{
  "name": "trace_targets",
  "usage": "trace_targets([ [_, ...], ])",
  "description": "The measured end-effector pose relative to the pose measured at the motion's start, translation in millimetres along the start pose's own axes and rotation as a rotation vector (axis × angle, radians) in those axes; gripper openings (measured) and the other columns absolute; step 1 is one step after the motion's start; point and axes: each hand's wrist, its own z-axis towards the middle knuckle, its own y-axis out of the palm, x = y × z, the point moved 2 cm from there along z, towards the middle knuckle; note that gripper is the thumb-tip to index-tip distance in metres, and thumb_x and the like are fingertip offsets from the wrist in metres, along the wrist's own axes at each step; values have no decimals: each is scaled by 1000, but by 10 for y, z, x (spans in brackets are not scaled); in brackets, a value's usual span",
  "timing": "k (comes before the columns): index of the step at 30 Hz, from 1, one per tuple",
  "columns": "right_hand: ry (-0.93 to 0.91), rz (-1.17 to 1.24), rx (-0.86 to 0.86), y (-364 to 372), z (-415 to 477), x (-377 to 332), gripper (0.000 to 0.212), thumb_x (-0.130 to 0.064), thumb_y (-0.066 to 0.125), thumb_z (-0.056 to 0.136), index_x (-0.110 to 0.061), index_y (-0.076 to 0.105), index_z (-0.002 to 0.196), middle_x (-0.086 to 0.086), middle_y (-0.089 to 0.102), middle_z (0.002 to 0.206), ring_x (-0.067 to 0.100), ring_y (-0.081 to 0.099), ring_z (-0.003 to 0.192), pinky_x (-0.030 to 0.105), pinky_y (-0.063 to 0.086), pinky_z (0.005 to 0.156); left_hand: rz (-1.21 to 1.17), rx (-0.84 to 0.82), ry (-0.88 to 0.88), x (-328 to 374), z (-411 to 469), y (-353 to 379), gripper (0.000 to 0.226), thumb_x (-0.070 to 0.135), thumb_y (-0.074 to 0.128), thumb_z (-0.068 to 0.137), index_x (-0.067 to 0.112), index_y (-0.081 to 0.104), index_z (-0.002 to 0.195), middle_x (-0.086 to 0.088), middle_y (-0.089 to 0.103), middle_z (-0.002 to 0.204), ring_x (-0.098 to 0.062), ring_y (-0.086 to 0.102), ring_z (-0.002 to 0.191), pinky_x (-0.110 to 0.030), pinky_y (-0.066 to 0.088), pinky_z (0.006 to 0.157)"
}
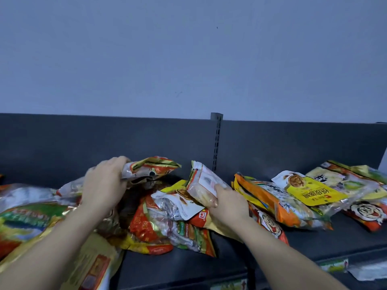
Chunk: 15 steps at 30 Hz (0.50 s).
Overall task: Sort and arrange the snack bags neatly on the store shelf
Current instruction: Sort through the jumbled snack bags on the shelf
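A jumbled heap of snack bags [167, 216] lies on the dark shelf [335, 243]. My left hand [104, 185] grips a red, gold and green bag [150, 168] by its end and holds it raised above the heap. My right hand [228, 201] grips a pale, mostly white bag [204, 181], tilted up over the middle of the pile. To the right lie an orange bag [272, 197], a yellow bag [310, 191] and red bags with a cartoon face [368, 212]. More bags spread to the far left under my left forearm.
A dark back panel [83, 143] rises behind the shelf, with a slotted metal upright [216, 141] at its middle. Above it is a plain grey-blue wall. Bare shelf shows at the front centre [188, 266]. A lower shelf with more bags [356, 268] shows at bottom right.
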Motion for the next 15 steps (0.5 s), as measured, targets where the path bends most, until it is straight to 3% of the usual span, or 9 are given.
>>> trace_targets([
  [2,-33,37,131,-63,91,63,27,-33,56,80,-20,51,103,0,64,95,24,63,87,26,23,45,-103,77,-51,113,67,-32,24,9,68,75,19,62,96,-2,66,92,-34,60,87,-41,46,68],
  [4,-44,99,261,-162,152,110,26,-35,55,79,-21,54,101,-3,63,89,22,63,79,25,19,43,-251,166,-111,249,121,-75,23,9,64,79,19,63,100,0,66,96,-30,59,90,-40,47,70],
  [8,-62,434,439,-476,213,111,20,-33,61,79,-25,60,97,-6,62,78,20,57,71,29,33,50,-458,328,-125,577,186,-174,20,9,56,87,21,64,102,12,60,94,-12,53,85,-28,40,68],
  [10,-48,666,479,-626,238,108,25,-30,67,78,-25,63,103,-8,64,81,18,57,74,30,40,59,-622,392,-154,721,225,-254,20,6,58,86,22,63,97,15,61,90,-6,55,85,-17,42,65],
  [12,-24,906,503,-747,250,105,21,-27,70,77,-29,61,97,-16,61,78,8,56,72,24,41,60,-794,442,-210,795,267,-302,18,7,65,86,21,62,97,16,61,89,-4,57,88,-7,43,68],
  [15,56,1159,554,-863,281,125,17,-24,71,75,-27,54,74,-14,57,71,2,51,65,25,40,60,-1007,469,-276,858,298,-358,22,23,72,85,15,63,104,4,69,97,-15,65,95,-32,54,79],
])
